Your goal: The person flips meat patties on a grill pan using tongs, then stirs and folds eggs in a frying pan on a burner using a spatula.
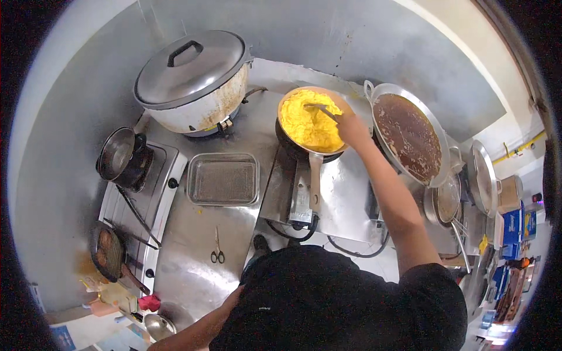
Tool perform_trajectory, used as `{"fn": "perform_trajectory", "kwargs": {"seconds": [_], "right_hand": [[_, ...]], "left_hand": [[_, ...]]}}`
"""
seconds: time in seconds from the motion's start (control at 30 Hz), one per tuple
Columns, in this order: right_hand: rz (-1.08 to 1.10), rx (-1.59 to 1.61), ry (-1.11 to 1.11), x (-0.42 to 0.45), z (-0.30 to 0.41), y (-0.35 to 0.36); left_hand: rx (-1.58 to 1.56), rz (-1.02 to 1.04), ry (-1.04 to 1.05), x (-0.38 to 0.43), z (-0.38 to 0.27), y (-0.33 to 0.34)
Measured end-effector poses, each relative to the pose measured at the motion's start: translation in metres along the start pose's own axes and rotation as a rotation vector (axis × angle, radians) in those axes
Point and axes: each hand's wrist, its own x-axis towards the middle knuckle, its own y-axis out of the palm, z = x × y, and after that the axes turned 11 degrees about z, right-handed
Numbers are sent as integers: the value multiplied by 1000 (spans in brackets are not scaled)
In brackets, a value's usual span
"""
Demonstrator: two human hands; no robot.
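Observation:
My right hand (351, 130) grips a spatula (324, 110), its exact kind partly hidden by my fingers. The spatula's head rests in a mass of yellow scrambled egg (303, 123), which fills most of a frying pan (343, 100). That pan sits on a dark gas burner (285, 141), its beige handle (315, 180) pointing towards me. My left forearm (189, 329) runs down past the lower edge of the view, so the left hand is out of sight.
Right of the pan stands a large wok of brown liquid (406, 136). To the left are a big lidded cooker (197, 87), a rectangular glass dish (224, 180), scissors (217, 250) and a two-burner stove (140, 210) bearing a saucepan (116, 153) and a grill pan (107, 250). Hoses (360, 252) hang below.

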Motion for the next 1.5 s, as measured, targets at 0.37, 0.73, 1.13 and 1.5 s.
{"fn": "perform_trajectory", "kwargs": {"seconds": [0.37,0.73,1.13,1.5], "right_hand": [[375,-187,-144,-61,33,-84],[378,-299,40,-44,-47,-129],[129,70,98,-13,-37,-35],[304,-226,-153,-11,2,-50]], "left_hand": [[57,-3,-14,25,1,-20],[63,19,18,13,-4,-5],[0,-19,-81,-18,-15,25],[43,-124,-49,8,7,-6]]}}
